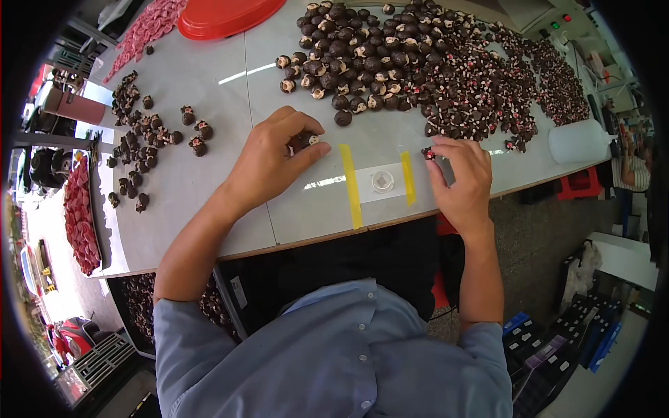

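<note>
My left hand is closed around a small doll head, dark brown with a cream face, partly hidden by the fingers. Between thumb and fingertips, my right hand pinches a tiny dark doll body with a red patch. The two pieces are apart, both just above the table. Between my hands a small clear round disc lies on a white card, with yellow tape strips at its sides. Beyond them spreads a heap of similar loose heads, which merges rightward into a pile of small dark bodies.
Several assembled dark figures lie at the left of the grey table. A red lid and pink pieces are at the back left. A tray of red pieces borders the left edge. A white container stands at the right.
</note>
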### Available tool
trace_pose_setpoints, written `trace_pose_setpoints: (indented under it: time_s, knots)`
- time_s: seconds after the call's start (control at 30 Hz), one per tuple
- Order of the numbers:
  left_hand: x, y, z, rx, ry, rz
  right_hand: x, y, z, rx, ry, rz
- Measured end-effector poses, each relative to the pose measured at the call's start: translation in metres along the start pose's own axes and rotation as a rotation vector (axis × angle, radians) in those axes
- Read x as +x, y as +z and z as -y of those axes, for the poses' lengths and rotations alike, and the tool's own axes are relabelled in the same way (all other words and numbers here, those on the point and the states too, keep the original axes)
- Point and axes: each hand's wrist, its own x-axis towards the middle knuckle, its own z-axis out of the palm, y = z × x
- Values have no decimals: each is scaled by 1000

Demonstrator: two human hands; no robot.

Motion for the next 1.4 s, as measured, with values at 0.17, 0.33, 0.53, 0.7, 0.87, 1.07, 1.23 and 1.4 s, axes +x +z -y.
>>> trace_pose_setpoints:
  time_s: [0.17,0.33,0.53,0.7,0.87,1.07,1.23,1.4]
  knots:
    - [-10,6,-4,-269,-149,163,-13,1,15,490,272,25]
    - [-15,14,1,-384,-119,214,-14,0,22,611,314,57]
    - [-18,7,-4,-369,-59,249,-8,-11,32,539,123,160]
    - [-22,13,5,-375,48,227,9,-11,47,297,-82,218]
    - [-23,14,5,-384,41,224,15,-10,51,210,-119,295]
    - [-25,15,5,-381,56,204,23,-10,52,127,-175,342]
    - [-26,18,3,-441,15,172,27,-9,56,103,-217,347]
    - [-26,19,4,-411,48,178,29,-9,58,70,-230,359]
